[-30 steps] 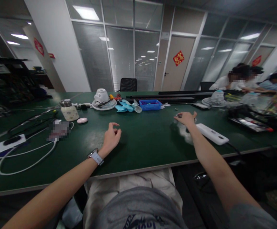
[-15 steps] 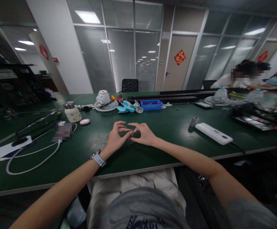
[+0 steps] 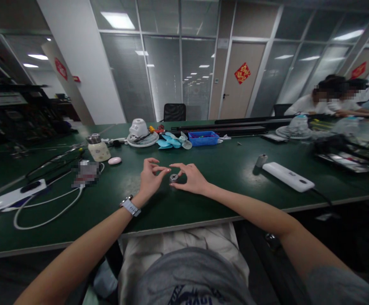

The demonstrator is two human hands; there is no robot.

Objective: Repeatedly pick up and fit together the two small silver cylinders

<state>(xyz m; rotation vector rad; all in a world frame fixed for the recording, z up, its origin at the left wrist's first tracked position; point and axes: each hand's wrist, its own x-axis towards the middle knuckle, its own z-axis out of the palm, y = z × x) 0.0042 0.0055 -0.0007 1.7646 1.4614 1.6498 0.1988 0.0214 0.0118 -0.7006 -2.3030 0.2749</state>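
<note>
A small round grey part (image 3: 173, 178) sits low over the green table (image 3: 222, 186), right in front of me. My right hand (image 3: 192, 178) pinches it between thumb and curled fingers. My left hand (image 3: 148, 178), with a watch on its wrist, hovers just left of the part. Its fingers are loosely curved and apart, the index tip close to the part, and it holds nothing.
To the right lie a white power strip (image 3: 288, 176) and a small grey cylinder (image 3: 261, 161). At the back stand a blue tray (image 3: 203, 138), light blue fan blades (image 3: 171, 142), a white fan (image 3: 141, 133) and a jar (image 3: 98, 150). A white cable (image 3: 44, 209) loops at left. Other people sit far right.
One second ago my right hand reached far right near the power strip. It then came back to the centre to meet my left hand, and the small grey part now shows between them.
</note>
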